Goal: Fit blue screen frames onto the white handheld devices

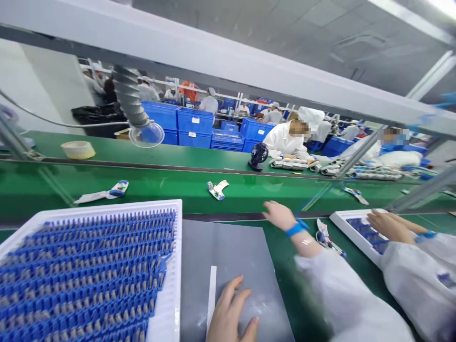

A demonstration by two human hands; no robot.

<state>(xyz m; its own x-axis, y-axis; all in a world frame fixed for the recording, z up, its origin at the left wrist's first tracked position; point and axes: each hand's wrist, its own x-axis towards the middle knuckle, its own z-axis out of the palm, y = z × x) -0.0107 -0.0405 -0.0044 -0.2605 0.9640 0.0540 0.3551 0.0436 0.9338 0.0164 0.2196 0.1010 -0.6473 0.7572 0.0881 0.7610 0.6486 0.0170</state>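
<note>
— Found any writing to read?

— Only small white labels on the stacked blue plastic crates (194, 121) at the back, too far off to make out. Nothing legible on the roll of pale tape (78, 149) or the small black desk fan (258, 156).

— And the left hand (230, 316)?

— Lay palm-down on the flat grey sheet (221, 242), fingers apart and straight, clamped on nothing. Sat just right of the white plastic tray (173, 294) packed with rows of blue parts.

— The right hand (280, 214)?

— Stretched forward in a white sleeve with a blue wristband (296, 228), reaching the near edge of the green conveyor belt (160, 187). Fingers loosely apart, gripping nothing visible. Hovered near a small blue-and-white piece (217, 189) on the belt, not touching it.

— Anything else close by?

— A co-worker's hand (388, 225) resting on a second white tray (342, 219) to the right.
</note>
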